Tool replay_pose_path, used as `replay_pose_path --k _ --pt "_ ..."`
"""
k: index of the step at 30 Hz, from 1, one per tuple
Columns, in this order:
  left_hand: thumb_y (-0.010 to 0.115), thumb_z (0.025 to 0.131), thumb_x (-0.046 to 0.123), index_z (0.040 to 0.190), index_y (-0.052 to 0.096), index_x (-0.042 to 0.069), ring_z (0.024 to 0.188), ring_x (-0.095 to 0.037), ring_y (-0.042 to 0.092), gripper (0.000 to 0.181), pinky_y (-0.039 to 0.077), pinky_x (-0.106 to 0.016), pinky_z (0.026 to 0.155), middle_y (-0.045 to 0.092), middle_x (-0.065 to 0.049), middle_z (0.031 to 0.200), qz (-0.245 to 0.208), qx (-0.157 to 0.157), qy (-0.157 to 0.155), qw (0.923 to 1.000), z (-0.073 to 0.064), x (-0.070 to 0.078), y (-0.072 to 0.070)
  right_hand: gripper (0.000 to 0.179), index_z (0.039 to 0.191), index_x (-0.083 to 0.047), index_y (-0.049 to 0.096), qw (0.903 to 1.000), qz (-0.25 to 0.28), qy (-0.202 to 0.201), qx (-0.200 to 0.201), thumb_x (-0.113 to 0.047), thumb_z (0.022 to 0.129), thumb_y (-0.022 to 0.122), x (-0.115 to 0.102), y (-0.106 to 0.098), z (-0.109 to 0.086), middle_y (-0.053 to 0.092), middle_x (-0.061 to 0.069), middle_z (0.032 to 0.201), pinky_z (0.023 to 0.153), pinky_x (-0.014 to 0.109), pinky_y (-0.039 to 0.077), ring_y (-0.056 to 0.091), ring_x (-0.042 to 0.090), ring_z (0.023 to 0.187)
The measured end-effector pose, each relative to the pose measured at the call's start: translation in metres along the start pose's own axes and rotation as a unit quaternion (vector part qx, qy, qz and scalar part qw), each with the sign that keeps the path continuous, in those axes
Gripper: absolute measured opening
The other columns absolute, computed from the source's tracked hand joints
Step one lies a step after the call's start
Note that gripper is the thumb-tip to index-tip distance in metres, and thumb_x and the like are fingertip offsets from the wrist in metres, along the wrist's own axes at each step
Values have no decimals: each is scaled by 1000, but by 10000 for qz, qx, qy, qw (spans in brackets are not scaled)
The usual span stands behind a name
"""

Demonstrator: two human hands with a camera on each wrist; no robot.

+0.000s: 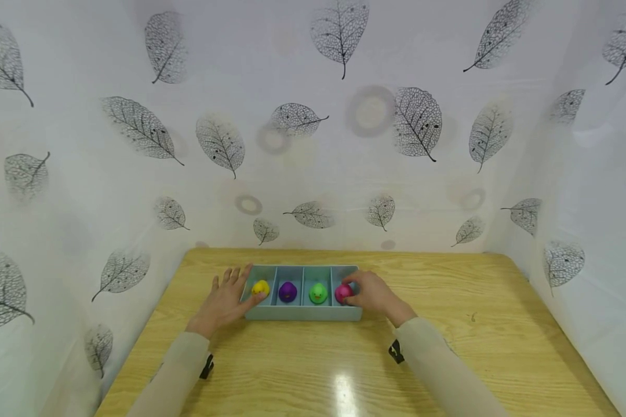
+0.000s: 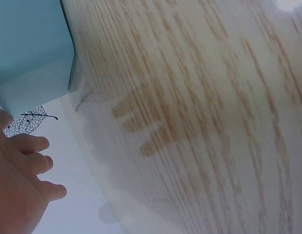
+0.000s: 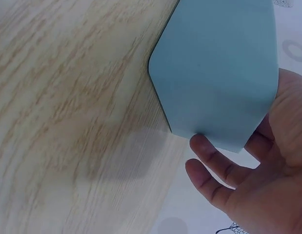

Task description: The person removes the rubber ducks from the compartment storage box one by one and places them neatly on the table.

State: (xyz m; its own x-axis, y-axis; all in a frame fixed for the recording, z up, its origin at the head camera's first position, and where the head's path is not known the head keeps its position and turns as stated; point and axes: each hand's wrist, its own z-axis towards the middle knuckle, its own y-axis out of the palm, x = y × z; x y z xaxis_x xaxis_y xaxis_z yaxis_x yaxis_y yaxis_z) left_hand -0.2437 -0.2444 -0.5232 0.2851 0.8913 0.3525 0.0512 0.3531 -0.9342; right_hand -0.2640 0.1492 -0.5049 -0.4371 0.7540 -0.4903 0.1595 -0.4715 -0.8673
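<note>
A pale blue tray [image 1: 302, 314] with a row of compartments sits near the table's far edge. In it, from left to right, are a yellow duck [image 1: 261, 288], a purple duck [image 1: 287, 292], a green duck [image 1: 318, 293] and a pink duck [image 1: 342, 293]. My right hand [image 1: 374, 291] reaches over the tray's right end and pinches the pink duck between thumb and index finger. In the right wrist view, its lower fingers [image 3: 214, 161] extend beside the tray's end wall. My left hand [image 1: 223, 302] lies at the left end, fingers spread, thumb reaching over the front rim near the yellow duck.
The wood-grain table [image 1: 313, 359] extends in front of the tray and to both sides. Behind it and at the sides hangs a white curtain [image 1: 313, 174] printed with dark leaves. Each wrist carries a small black device [image 1: 396, 351] under the sleeve.
</note>
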Motion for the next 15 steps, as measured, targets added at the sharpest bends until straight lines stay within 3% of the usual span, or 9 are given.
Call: replay_pose_path --k 8,15 --pt "50 103 65 170 18 12 155 -58 24 91 11 -81 121 31 -35 166 -42 68 75 9999 -1 0 -1 34 112 -3 79 9993 -277 264 -37 -16 82 90 -10 -2 1 78 13 110 96 53 57 70 35 104" --pt "50 103 65 170 19 10 155 -58 24 91 13 -81 121 32 -35 166 6 69 73 9999 0 0 0 31 108 -3 81 9981 -548 255 -90 -18 83 90 -8 0 5 79 10 106 92 50 58 69 31 99"
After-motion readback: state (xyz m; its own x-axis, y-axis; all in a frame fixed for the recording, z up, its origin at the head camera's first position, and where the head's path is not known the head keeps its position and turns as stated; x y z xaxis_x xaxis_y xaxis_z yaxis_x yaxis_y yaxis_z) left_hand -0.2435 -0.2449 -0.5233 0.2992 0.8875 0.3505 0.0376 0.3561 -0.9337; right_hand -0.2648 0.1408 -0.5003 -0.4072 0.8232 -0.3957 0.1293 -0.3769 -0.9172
